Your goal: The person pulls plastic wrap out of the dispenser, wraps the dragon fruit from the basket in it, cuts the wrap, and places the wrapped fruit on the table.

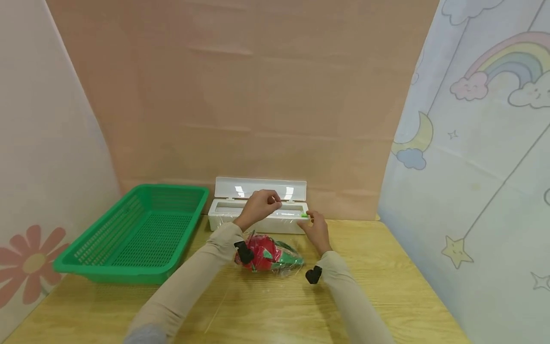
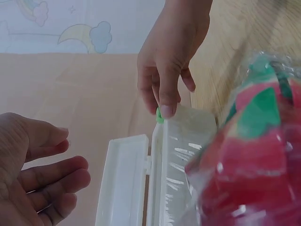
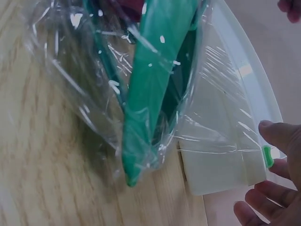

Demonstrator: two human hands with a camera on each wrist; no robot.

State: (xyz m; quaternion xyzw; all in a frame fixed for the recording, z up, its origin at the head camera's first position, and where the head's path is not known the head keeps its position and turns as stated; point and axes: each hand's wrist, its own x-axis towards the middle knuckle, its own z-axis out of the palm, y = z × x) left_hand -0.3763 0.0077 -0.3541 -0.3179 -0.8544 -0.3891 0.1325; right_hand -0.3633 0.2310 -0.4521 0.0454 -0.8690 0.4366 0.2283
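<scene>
Beige sleeves (image 1: 185, 282), greyish patch (image 1: 147, 334) on left; black wrist devices (image 1: 314, 274); hands (image 1: 319, 233) bare.

A wood-grain table (image 1: 399, 282) set between three walls, in soft, even light.

Ahead of me the back wall (image 1: 258, 95) is plain tan, crossed by faint creases, and meets the table's far edge. To my left, a pale wall (image 1: 34, 119) carries a big reddish flower (image 1: 33, 263) with a yellow middle, low down. To my right, a whitish wall (image 1: 485, 167) shows a pastel rainbow (image 1: 513, 52) ending in clouds (image 1: 469, 87), a yellow moon (image 1: 424, 133) behind a blue cloud (image 1: 411, 158), and a star (image 1: 457, 252) hanging from a line.
</scene>
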